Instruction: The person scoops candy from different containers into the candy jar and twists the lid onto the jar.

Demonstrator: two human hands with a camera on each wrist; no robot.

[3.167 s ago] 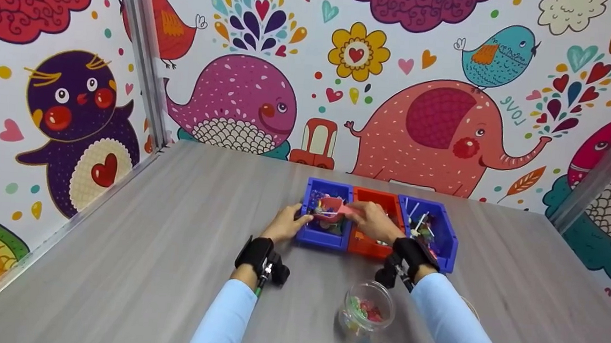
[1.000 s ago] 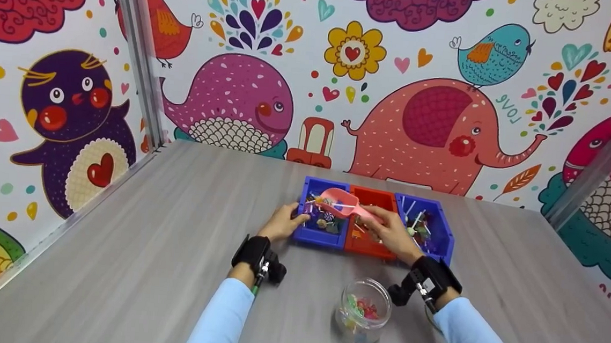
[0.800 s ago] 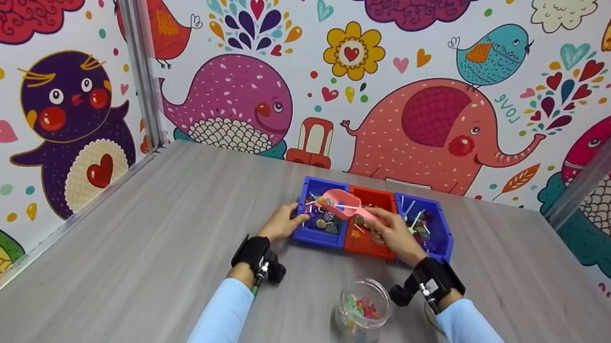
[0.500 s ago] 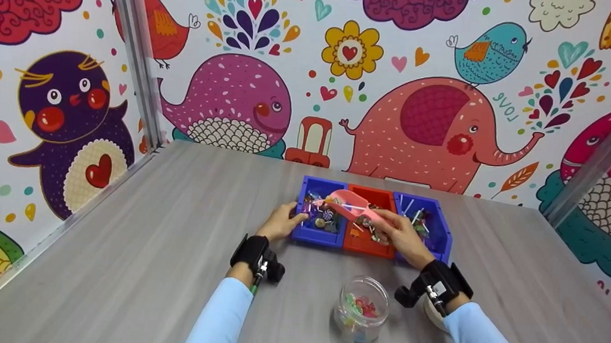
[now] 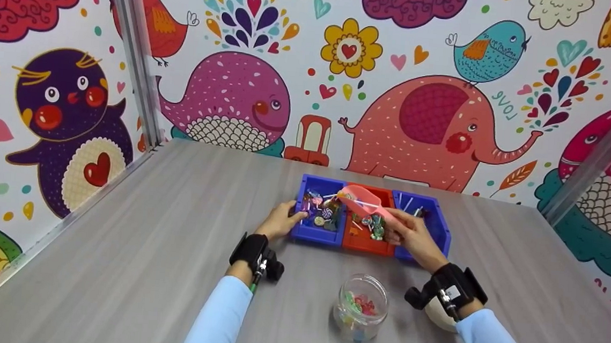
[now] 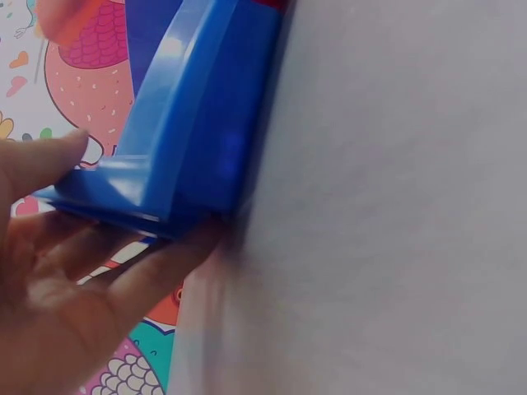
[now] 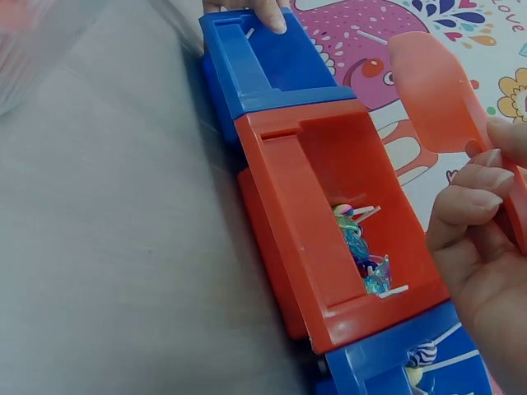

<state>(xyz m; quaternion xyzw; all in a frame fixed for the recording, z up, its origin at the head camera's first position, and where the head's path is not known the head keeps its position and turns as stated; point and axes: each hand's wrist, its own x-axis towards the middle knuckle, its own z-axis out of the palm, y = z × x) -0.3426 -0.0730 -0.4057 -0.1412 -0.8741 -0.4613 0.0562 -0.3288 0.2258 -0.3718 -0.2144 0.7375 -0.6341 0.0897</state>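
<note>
From the head cam: the right hand (image 5: pixel 414 238) has its fingers wrapped around the handle of a pink scoop (image 5: pixel 363 200). The scoop is up over the red bin (image 5: pixel 367 245), with its lip out by the edge of the left blue bin (image 5: pixel 317 237). There's a white stick lying in the scoop, plus some yellowish candy near the lip. The left hand (image 5: pixel 280 221) has hold of the outer side of the left blue bin, thumb up on the rim. Wrapped candies (image 5: pixel 326 214) sit in that bin, lollipops are in the red one too, and the right blue bin (image 5: pixel 444 237) has white sticks poking up. Closer in on the grey table (image 5: pixel 201 207) is a clear jar (image 5: pixel 361 310) with red and green candy, and a pale round thing (image 5: pixel 440 315) half hidden under the right wrist.

Left wrist cam: thumb on top of the blue bin's rim, fingers underneath, so it's a proper grip.

Right wrist cam: the right hand's fingers are curled round the scoop's handle, and a white stick juts past the scoop's edge. The red bin's lollipops are bunched toward one end, and the left hand's thumb shows on the far blue bin.
</note>
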